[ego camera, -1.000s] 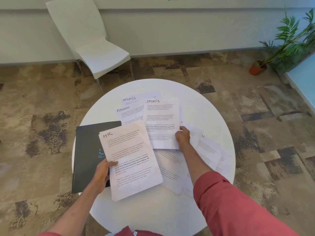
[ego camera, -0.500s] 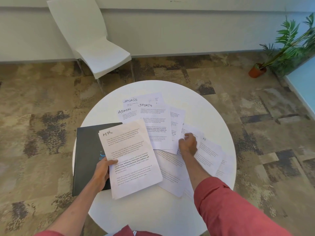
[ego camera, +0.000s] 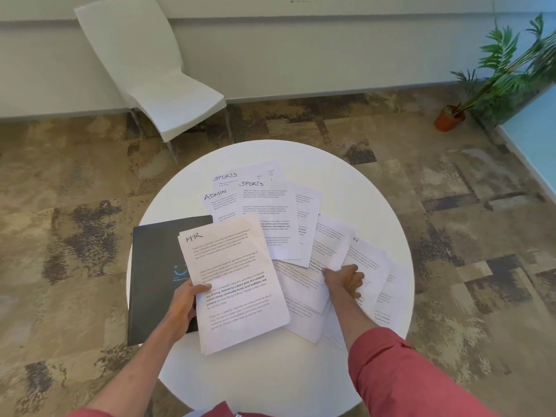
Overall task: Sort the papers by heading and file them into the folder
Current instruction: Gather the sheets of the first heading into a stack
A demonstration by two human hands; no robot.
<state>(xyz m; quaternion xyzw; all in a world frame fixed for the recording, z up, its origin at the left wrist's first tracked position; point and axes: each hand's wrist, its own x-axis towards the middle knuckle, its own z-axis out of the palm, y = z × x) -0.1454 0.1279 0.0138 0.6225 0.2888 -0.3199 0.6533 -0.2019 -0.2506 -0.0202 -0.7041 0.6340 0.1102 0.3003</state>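
**Inspector:** Black folder point(ego camera: 156, 266) lies shut on the left part of the round table point(ego camera: 388, 203). The left hand point(ego camera: 183, 305) is over its near right edge.

**Clerk:** What does that hand hold?

**Inspector:** It grips the HR stack point(ego camera: 237, 284) by the left edge, thumb on top. The stack is tilted and overlaps the folder's right side.

**Clerk:** And the right hand?

**Inspector:** The right hand point(ego camera: 343, 279) is just right of the HR stack, apart from the left hand. Its fingers are curled and pinch the near corner of one sheet point(ego camera: 331, 245) in the spread. That heading is covered, so I cannot read it.

**Clerk:** The other papers?

**Inspector:** Two SPORTS sheets point(ego camera: 264, 212) and an ADMIN sheet point(ego camera: 218, 203) overlap at the far side, beyond both hands. Loose sheets point(ego camera: 370, 260) fan out under and to the right of the right hand, toward the table's right rim.

**Clerk:** Anything filed?

**Inspector:** I cannot tell, because the cover is closed.

**Clerk:** Surroundings?

**Inspector:** A white chair point(ego camera: 168, 85) stands beyond the table by the wall. A potted plant point(ego camera: 449, 118) stands far right.
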